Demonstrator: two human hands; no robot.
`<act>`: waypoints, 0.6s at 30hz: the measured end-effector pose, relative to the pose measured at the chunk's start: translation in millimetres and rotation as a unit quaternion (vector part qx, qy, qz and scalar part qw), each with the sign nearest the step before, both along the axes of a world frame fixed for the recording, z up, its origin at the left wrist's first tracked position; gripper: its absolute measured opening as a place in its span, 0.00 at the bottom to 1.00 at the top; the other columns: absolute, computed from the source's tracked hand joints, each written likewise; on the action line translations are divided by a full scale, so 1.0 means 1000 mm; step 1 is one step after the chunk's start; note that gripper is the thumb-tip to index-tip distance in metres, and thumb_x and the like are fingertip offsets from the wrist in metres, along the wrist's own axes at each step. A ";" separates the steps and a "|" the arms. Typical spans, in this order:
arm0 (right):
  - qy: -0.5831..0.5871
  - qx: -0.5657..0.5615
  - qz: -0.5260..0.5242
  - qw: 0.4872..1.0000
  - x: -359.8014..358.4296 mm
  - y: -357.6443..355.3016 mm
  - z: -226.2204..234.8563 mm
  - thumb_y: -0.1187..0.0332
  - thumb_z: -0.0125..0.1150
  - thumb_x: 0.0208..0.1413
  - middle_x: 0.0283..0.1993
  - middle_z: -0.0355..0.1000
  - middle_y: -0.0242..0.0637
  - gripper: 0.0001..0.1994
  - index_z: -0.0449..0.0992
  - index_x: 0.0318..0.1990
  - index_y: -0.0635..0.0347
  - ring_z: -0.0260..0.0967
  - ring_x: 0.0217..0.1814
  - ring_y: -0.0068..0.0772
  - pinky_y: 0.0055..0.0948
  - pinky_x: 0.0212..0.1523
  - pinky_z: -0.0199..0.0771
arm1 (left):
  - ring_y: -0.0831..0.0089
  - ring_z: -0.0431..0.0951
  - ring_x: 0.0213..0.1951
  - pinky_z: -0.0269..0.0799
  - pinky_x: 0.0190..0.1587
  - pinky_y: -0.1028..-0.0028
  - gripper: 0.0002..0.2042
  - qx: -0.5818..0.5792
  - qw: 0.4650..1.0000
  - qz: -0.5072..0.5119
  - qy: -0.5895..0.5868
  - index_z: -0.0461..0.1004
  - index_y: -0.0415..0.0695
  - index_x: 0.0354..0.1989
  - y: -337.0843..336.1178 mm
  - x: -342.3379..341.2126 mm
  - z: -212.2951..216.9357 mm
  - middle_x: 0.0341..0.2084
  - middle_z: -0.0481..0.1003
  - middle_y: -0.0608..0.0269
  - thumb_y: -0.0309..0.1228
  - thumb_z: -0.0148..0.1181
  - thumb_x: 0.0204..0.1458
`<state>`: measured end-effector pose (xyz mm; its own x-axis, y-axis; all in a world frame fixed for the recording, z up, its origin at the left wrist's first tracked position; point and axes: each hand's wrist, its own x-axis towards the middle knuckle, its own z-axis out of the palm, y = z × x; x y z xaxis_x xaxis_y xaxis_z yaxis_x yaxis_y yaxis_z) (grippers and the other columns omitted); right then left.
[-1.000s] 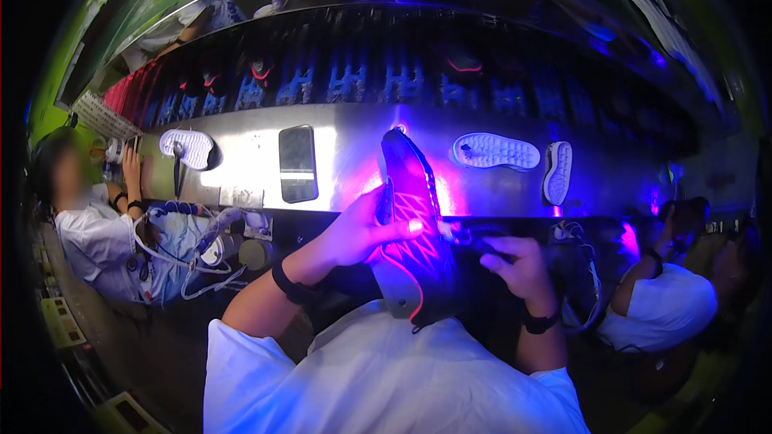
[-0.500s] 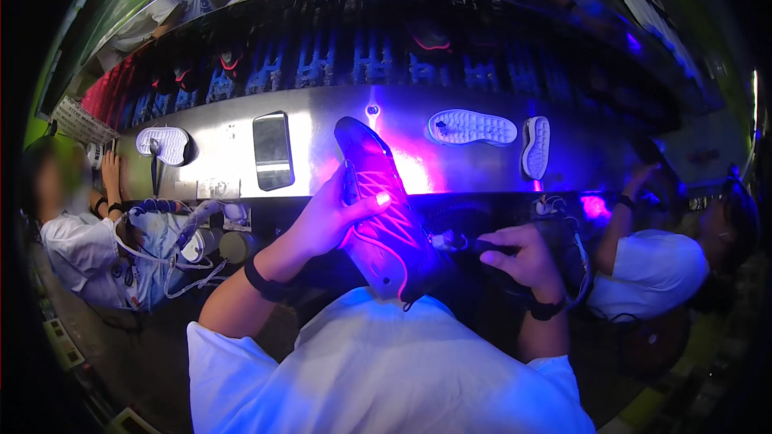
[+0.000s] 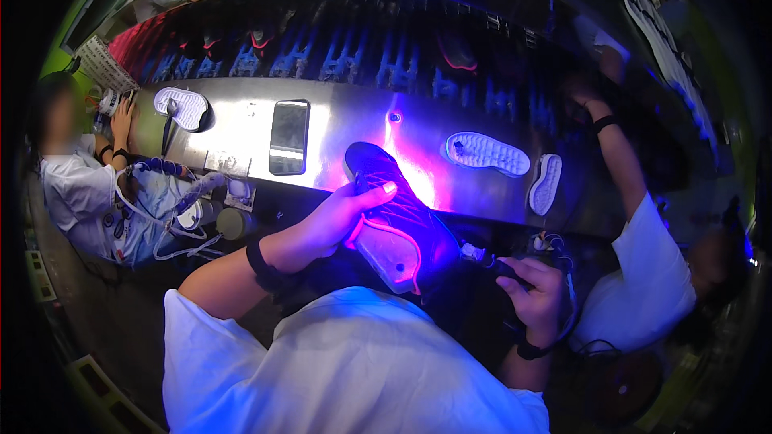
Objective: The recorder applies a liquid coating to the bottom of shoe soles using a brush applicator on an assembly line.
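Observation:
My left hand (image 3: 330,221) is closed round a dark shoe upper (image 3: 384,253) with pink trim and laces, its toe pointing away toward the metal table. The thumb lies over the lacing and the fingers are hidden beneath. Violet light falls on the upper. My right hand (image 3: 535,289) grips a dark-handled brush (image 3: 476,253) with a pale head, held close to the upper's right side near the heel. I cannot tell whether the brush touches it.
On the metal table (image 3: 338,124) lie a phone (image 3: 289,138) and white soles (image 3: 489,154) (image 3: 546,185) (image 3: 182,108). A dark rack (image 3: 346,56) runs behind, with shoe uppers on it. Co-workers sit at left (image 3: 88,185) and right (image 3: 639,273). Hoses (image 3: 181,217) and a pot (image 3: 234,223) are at lower left.
The view has shifted and tilted. The upper has turned slightly in my left hand, and the brush stays beside its heel. The co-worker at right has stretched an arm toward the rack.

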<state>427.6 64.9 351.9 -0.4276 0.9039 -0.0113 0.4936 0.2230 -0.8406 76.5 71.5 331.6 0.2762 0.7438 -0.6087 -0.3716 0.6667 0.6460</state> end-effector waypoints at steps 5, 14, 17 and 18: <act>0.016 0.079 -0.005 0.997 -0.006 0.011 0.014 0.69 0.77 0.46 0.24 0.70 0.35 0.17 0.85 0.46 0.59 0.62 0.20 0.26 0.27 0.24 0.59 | 0.68 0.80 0.50 0.77 0.53 0.67 0.26 -0.064 0.996 0.004 -0.067 0.69 0.41 0.60 -0.008 0.002 0.006 0.49 0.78 0.58 0.50 0.55 0.66; 0.001 0.163 0.026 0.986 -0.024 0.027 0.036 0.71 0.78 0.44 0.23 0.68 0.32 0.19 0.85 0.47 0.59 0.59 0.19 0.24 0.27 0.23 0.58 | 0.67 0.82 0.48 0.81 0.45 0.65 0.27 -0.098 0.975 0.037 -0.195 0.70 0.47 0.59 -0.026 -0.004 0.008 0.48 0.79 0.57 0.56 0.53 0.64; 0.011 0.177 0.039 0.983 -0.035 0.031 0.040 0.71 0.77 0.44 0.23 0.68 0.32 0.19 0.85 0.47 0.59 0.59 0.19 0.25 0.27 0.23 0.58 | 0.65 0.83 0.46 0.82 0.35 0.67 0.26 -0.153 0.967 0.024 -0.203 0.70 0.49 0.59 -0.033 -0.014 0.002 0.46 0.80 0.54 0.56 0.53 0.64; 0.008 0.177 0.040 0.983 -0.038 0.033 0.040 0.71 0.77 0.44 0.23 0.68 0.32 0.19 0.85 0.47 0.59 0.59 0.19 0.25 0.27 0.23 0.58 | 0.62 0.83 0.44 0.82 0.32 0.68 0.27 -0.150 0.945 -0.003 -0.291 0.70 0.48 0.60 -0.035 -0.019 -0.016 0.45 0.79 0.51 0.56 0.52 0.64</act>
